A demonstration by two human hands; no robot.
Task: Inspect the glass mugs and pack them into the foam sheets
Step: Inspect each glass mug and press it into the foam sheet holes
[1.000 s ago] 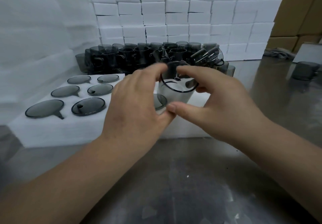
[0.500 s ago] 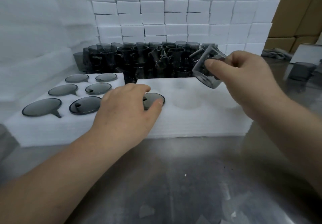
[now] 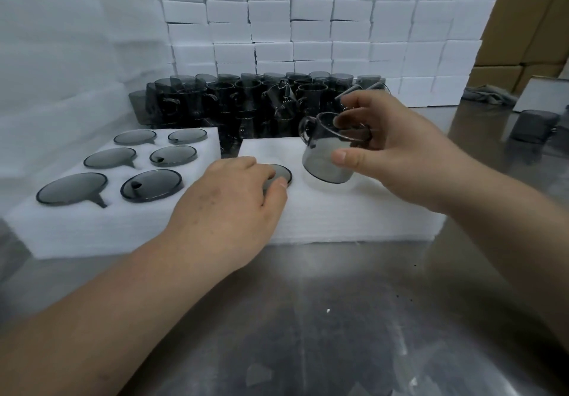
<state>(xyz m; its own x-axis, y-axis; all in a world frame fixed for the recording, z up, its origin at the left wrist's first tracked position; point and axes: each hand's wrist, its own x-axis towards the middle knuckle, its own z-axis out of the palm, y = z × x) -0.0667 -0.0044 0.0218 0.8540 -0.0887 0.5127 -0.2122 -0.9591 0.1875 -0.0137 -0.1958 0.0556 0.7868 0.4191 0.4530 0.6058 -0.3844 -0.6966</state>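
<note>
Mug (image 3: 326, 161): long axis near upright, tipped slightly; mouth up, handle to the left. Smoky grey clear glass with a thin dark rim. Its base hangs just above the right sheet (image 3: 354, 220).
Your right hand (image 3: 400, 155): pinches the mug, thumb on the near wall, fingers curled over the far rim.
Left sheet (image 3: 92, 226): white foam, six dark round mug faces sunk flush in its pockets, in two columns.
Your left hand (image 3: 228, 207): lies palm down on the right sheet, fingers relaxed, tips resting on the one packed mug (image 3: 278, 172) there. It grips nothing.
Behind the sheets: a crowded pile (image 3: 246, 100) of grey mugs, and a wall of white foam blocks (image 3: 308, 26).
Far right: a single mug (image 3: 534, 124) on the steel table (image 3: 308, 318), and cardboard boxes (image 3: 523, 26).
</note>
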